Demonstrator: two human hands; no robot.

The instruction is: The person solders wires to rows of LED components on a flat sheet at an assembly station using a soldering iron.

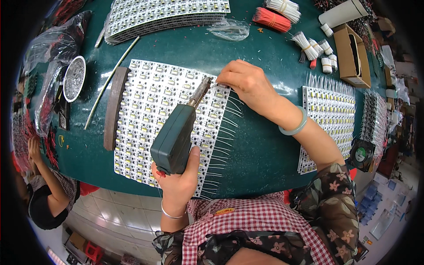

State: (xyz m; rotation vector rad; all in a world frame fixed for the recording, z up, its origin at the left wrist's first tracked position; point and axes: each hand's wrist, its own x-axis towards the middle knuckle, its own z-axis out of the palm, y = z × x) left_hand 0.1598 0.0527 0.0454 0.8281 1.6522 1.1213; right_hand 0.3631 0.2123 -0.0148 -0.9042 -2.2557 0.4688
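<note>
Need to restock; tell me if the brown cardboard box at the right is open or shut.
Open: the brown cardboard box has its top uncovered, showing a dark item inside.

Red wire bundle (271, 20), cardboard box (352, 56), round tin (74, 78), small fan (361, 154)

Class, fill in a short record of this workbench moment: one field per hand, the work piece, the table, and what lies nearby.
left hand: grips a green soldering gun, tip at the panel's right edge
right hand: pinches a white wire at the tip
work piece: white circuit board panel, wires along its right edge
table: dark green
nearby: red wire bundle, cardboard box
</note>
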